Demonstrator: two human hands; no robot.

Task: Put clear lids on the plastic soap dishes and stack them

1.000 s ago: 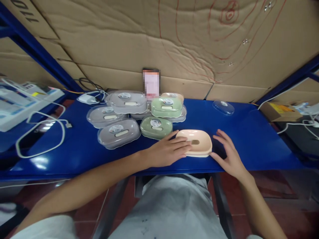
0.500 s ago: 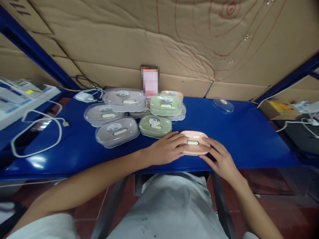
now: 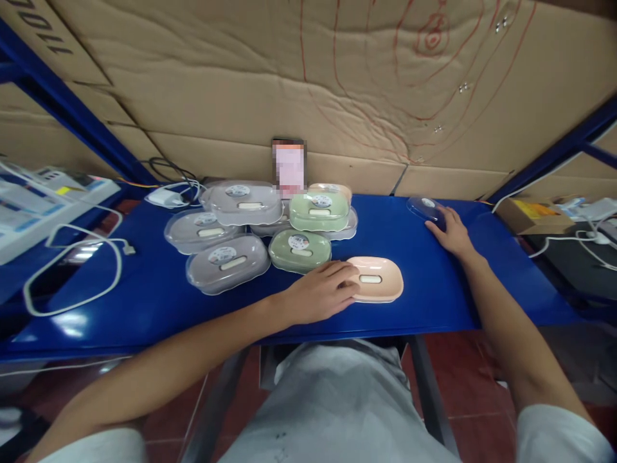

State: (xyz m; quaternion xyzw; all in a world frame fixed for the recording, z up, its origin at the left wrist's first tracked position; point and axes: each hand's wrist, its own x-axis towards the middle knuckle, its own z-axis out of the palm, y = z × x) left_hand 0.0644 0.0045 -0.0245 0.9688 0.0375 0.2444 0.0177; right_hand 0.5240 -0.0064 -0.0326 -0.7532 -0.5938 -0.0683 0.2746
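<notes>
A peach oval soap dish point(image 3: 378, 292) with a white strip in its middle lies uncovered on the blue table. My left hand point(image 3: 318, 292) grips its left end, fingers over the rim. At the back right, a clear plastic lid point(image 3: 420, 209) with a round label lies on the table. My right hand point(image 3: 453, 235) closes on the lid's right end, thumb at the near edge. Left of the peach dish sit a dark green lidded dish point(image 3: 308, 256) and a light green one point(image 3: 313, 218), the latter stacked on others.
Several grey lidded dishes point(image 3: 245, 270) crowd the table's left-centre. A phone-like blurred screen point(image 3: 290, 168) leans against the cardboard wall point(image 3: 216, 96). White cables point(image 3: 72, 308) and a charger point(image 3: 166, 197) lie at left. A small cardboard box point(image 3: 525, 217) stands at far right.
My right hand has left the peach soap dish and moved right and away from me to the clear lid. My left hand stays on the dish.
</notes>
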